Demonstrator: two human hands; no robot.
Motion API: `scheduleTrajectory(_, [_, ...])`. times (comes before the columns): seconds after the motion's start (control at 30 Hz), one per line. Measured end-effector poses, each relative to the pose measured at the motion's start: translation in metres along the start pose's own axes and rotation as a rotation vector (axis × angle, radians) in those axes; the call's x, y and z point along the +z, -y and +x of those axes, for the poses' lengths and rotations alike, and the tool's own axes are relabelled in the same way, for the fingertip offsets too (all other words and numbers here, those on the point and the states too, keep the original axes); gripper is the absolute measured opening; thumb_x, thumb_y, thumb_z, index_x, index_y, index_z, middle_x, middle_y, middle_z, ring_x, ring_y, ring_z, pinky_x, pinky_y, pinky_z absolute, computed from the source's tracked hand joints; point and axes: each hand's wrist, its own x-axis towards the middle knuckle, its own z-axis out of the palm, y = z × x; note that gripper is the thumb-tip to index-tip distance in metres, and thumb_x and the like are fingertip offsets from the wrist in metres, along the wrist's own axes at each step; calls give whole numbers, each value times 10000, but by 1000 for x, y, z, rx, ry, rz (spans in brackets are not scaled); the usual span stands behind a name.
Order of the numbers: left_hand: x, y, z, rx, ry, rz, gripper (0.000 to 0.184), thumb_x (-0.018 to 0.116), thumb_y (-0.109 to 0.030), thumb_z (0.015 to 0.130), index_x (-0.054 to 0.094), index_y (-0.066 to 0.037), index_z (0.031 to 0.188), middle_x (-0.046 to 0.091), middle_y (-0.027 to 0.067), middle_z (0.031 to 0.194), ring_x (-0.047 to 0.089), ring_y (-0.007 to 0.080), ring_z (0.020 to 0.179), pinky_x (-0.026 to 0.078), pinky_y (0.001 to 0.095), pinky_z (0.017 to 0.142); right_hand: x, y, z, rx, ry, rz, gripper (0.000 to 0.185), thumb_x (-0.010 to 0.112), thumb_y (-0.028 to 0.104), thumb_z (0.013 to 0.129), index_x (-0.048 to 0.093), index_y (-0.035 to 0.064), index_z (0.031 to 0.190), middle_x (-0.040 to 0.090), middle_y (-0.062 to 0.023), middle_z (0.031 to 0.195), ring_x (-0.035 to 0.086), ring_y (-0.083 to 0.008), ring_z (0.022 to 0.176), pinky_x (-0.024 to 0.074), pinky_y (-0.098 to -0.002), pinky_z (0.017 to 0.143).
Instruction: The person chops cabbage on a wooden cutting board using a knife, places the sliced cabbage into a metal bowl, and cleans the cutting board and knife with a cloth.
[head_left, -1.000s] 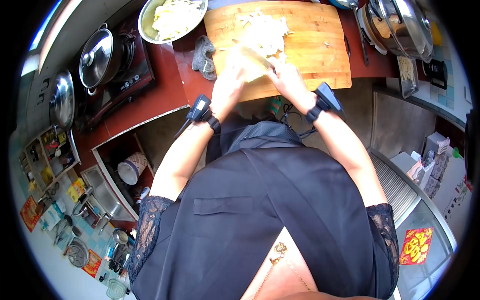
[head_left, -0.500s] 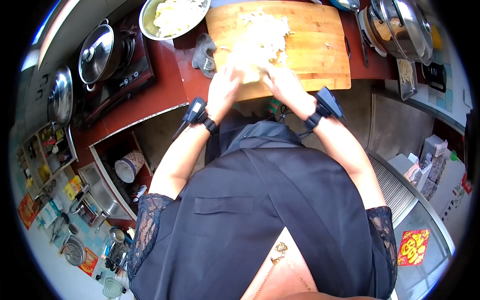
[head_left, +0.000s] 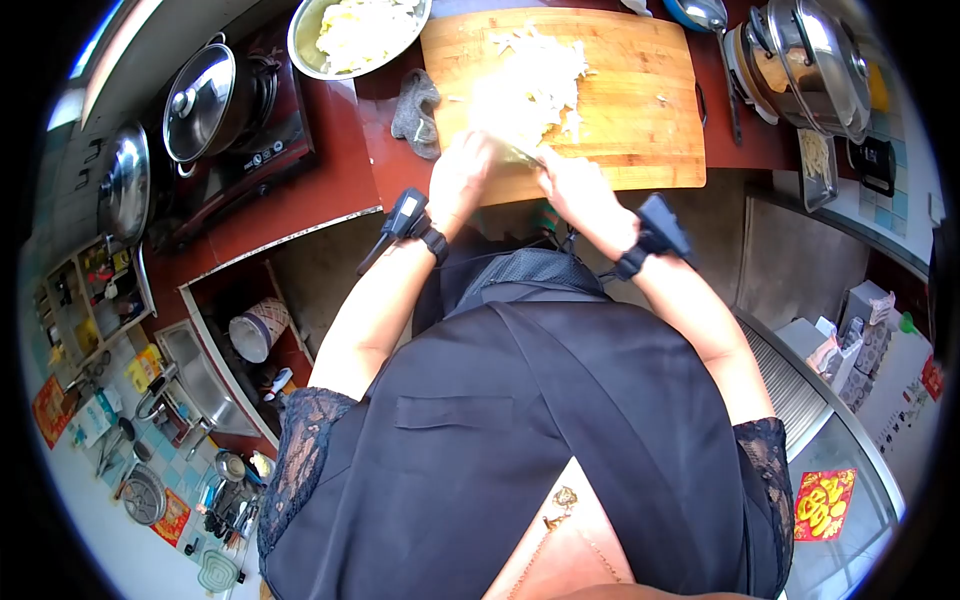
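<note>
On the wooden cutting board [head_left: 640,110] lies a pile of pale chopped vegetable [head_left: 545,80], overexposed at its left side. My right hand [head_left: 580,190] is closed around the handle end of a knife [head_left: 515,153], whose blade points left toward my other hand. At the board's near left edge, my left hand [head_left: 465,170] is closed, its fingers bent beside the blade; glare hides what they press on. A metal bowl [head_left: 298,40] of pale cut pieces stands at the board's upper left.
A grey cloth [head_left: 415,112] lies left of the board. Farther left, a lidded pot [head_left: 200,105] stands by a black cooker [head_left: 262,155]. At the right are a large glass-lidded pot [head_left: 815,70] and a small metal tray [head_left: 817,170].
Both hands and the board sit slightly lower and farther right in view. The knife blade, clear at first and blurred half a second ago, now lies nearer the board's front edge.
</note>
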Motion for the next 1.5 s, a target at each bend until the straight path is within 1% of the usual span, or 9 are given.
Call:
scheduleTrajectory(0.23, [-1,1,-9,74,-110,-2,345,655,-27,813,646,2,1157,604,166,1214,586,330,1111,541,355,950,26,-11,31,-39,-89,180,237,634,194,932,673,69,1130,691,-230,761,704,-414,732,569,-510,671])
scheduleTrajectory(0.5, [4,-2,-16,-116,-37,-13,280,699,-52,844,633,-15,1114,620,137,1084,601,330,1027,562,397,839,24,-2,0,-63,3,68,302,634,190,932,640,74,1210,693,-229,768,695,-432,730,573,-523,683])
scheduleTrajectory(0.67, [1,-6,-10,-178,-126,-47,274,692,-60,867,626,-16,1129,616,135,1083,603,335,1038,556,417,837,28,-12,20,-76,40,325,312,607,234,950,651,57,1202,696,-255,819,691,-457,770,570,-514,725])
scheduleTrajectory(0.77, [3,-21,0,-436,-185,-124,343,686,-117,919,572,1,1220,584,173,1076,611,341,1018,543,443,818,3,-39,15,29,-85,513,333,601,244,953,645,33,1207,713,-194,830,697,-339,699,566,-425,670])
scheduleTrajectory(0.83, [9,-26,10,-705,-152,-239,379,680,-158,946,538,14,1251,567,192,1064,613,339,1008,537,447,803,-36,-57,13,354,-7,772,285,610,267,980,655,18,1112,620,-18,722,562,-81,594,477,-278,536])
scheduleTrajectory(0.9, [26,-22,23,-821,-222,-384,484,641,-301,983,509,43,1297,551,242,1062,584,392,1008,491,489,887,-37,-108,22,482,-103,928,198,644,239,975,644,46,1018,583,-11,684,484,-80,475,401,-251,431])
scheduleTrajectory(1.03, [19,-36,53,-568,-151,-248,572,635,-391,973,553,-29,1408,566,267,1294,508,390,1186,399,502,1014,-37,-157,46,532,-110,1148,158,645,211,976,574,70,966,542,8,674,427,-68,460,376,-242,425])
scheduleTrajectory(1.2, [42,-26,106,-340,-41,-22,439,632,-449,953,704,-183,1294,578,152,1427,439,350,1279,294,537,1066,-29,-153,80,474,41,1227,139,641,176,958,579,52,949,547,6,675,432,-66,471,381,-243,434])
scheduleTrajectory(1.5, [13,-54,144,-526,-84,-354,604,773,-450,822,674,-64,1277,570,155,1370,451,361,1205,332,472,1028,-10,-107,74,404,249,1234,175,653,205,974,606,43,1017,540,4,652,444,-66,443,375,-233,418])
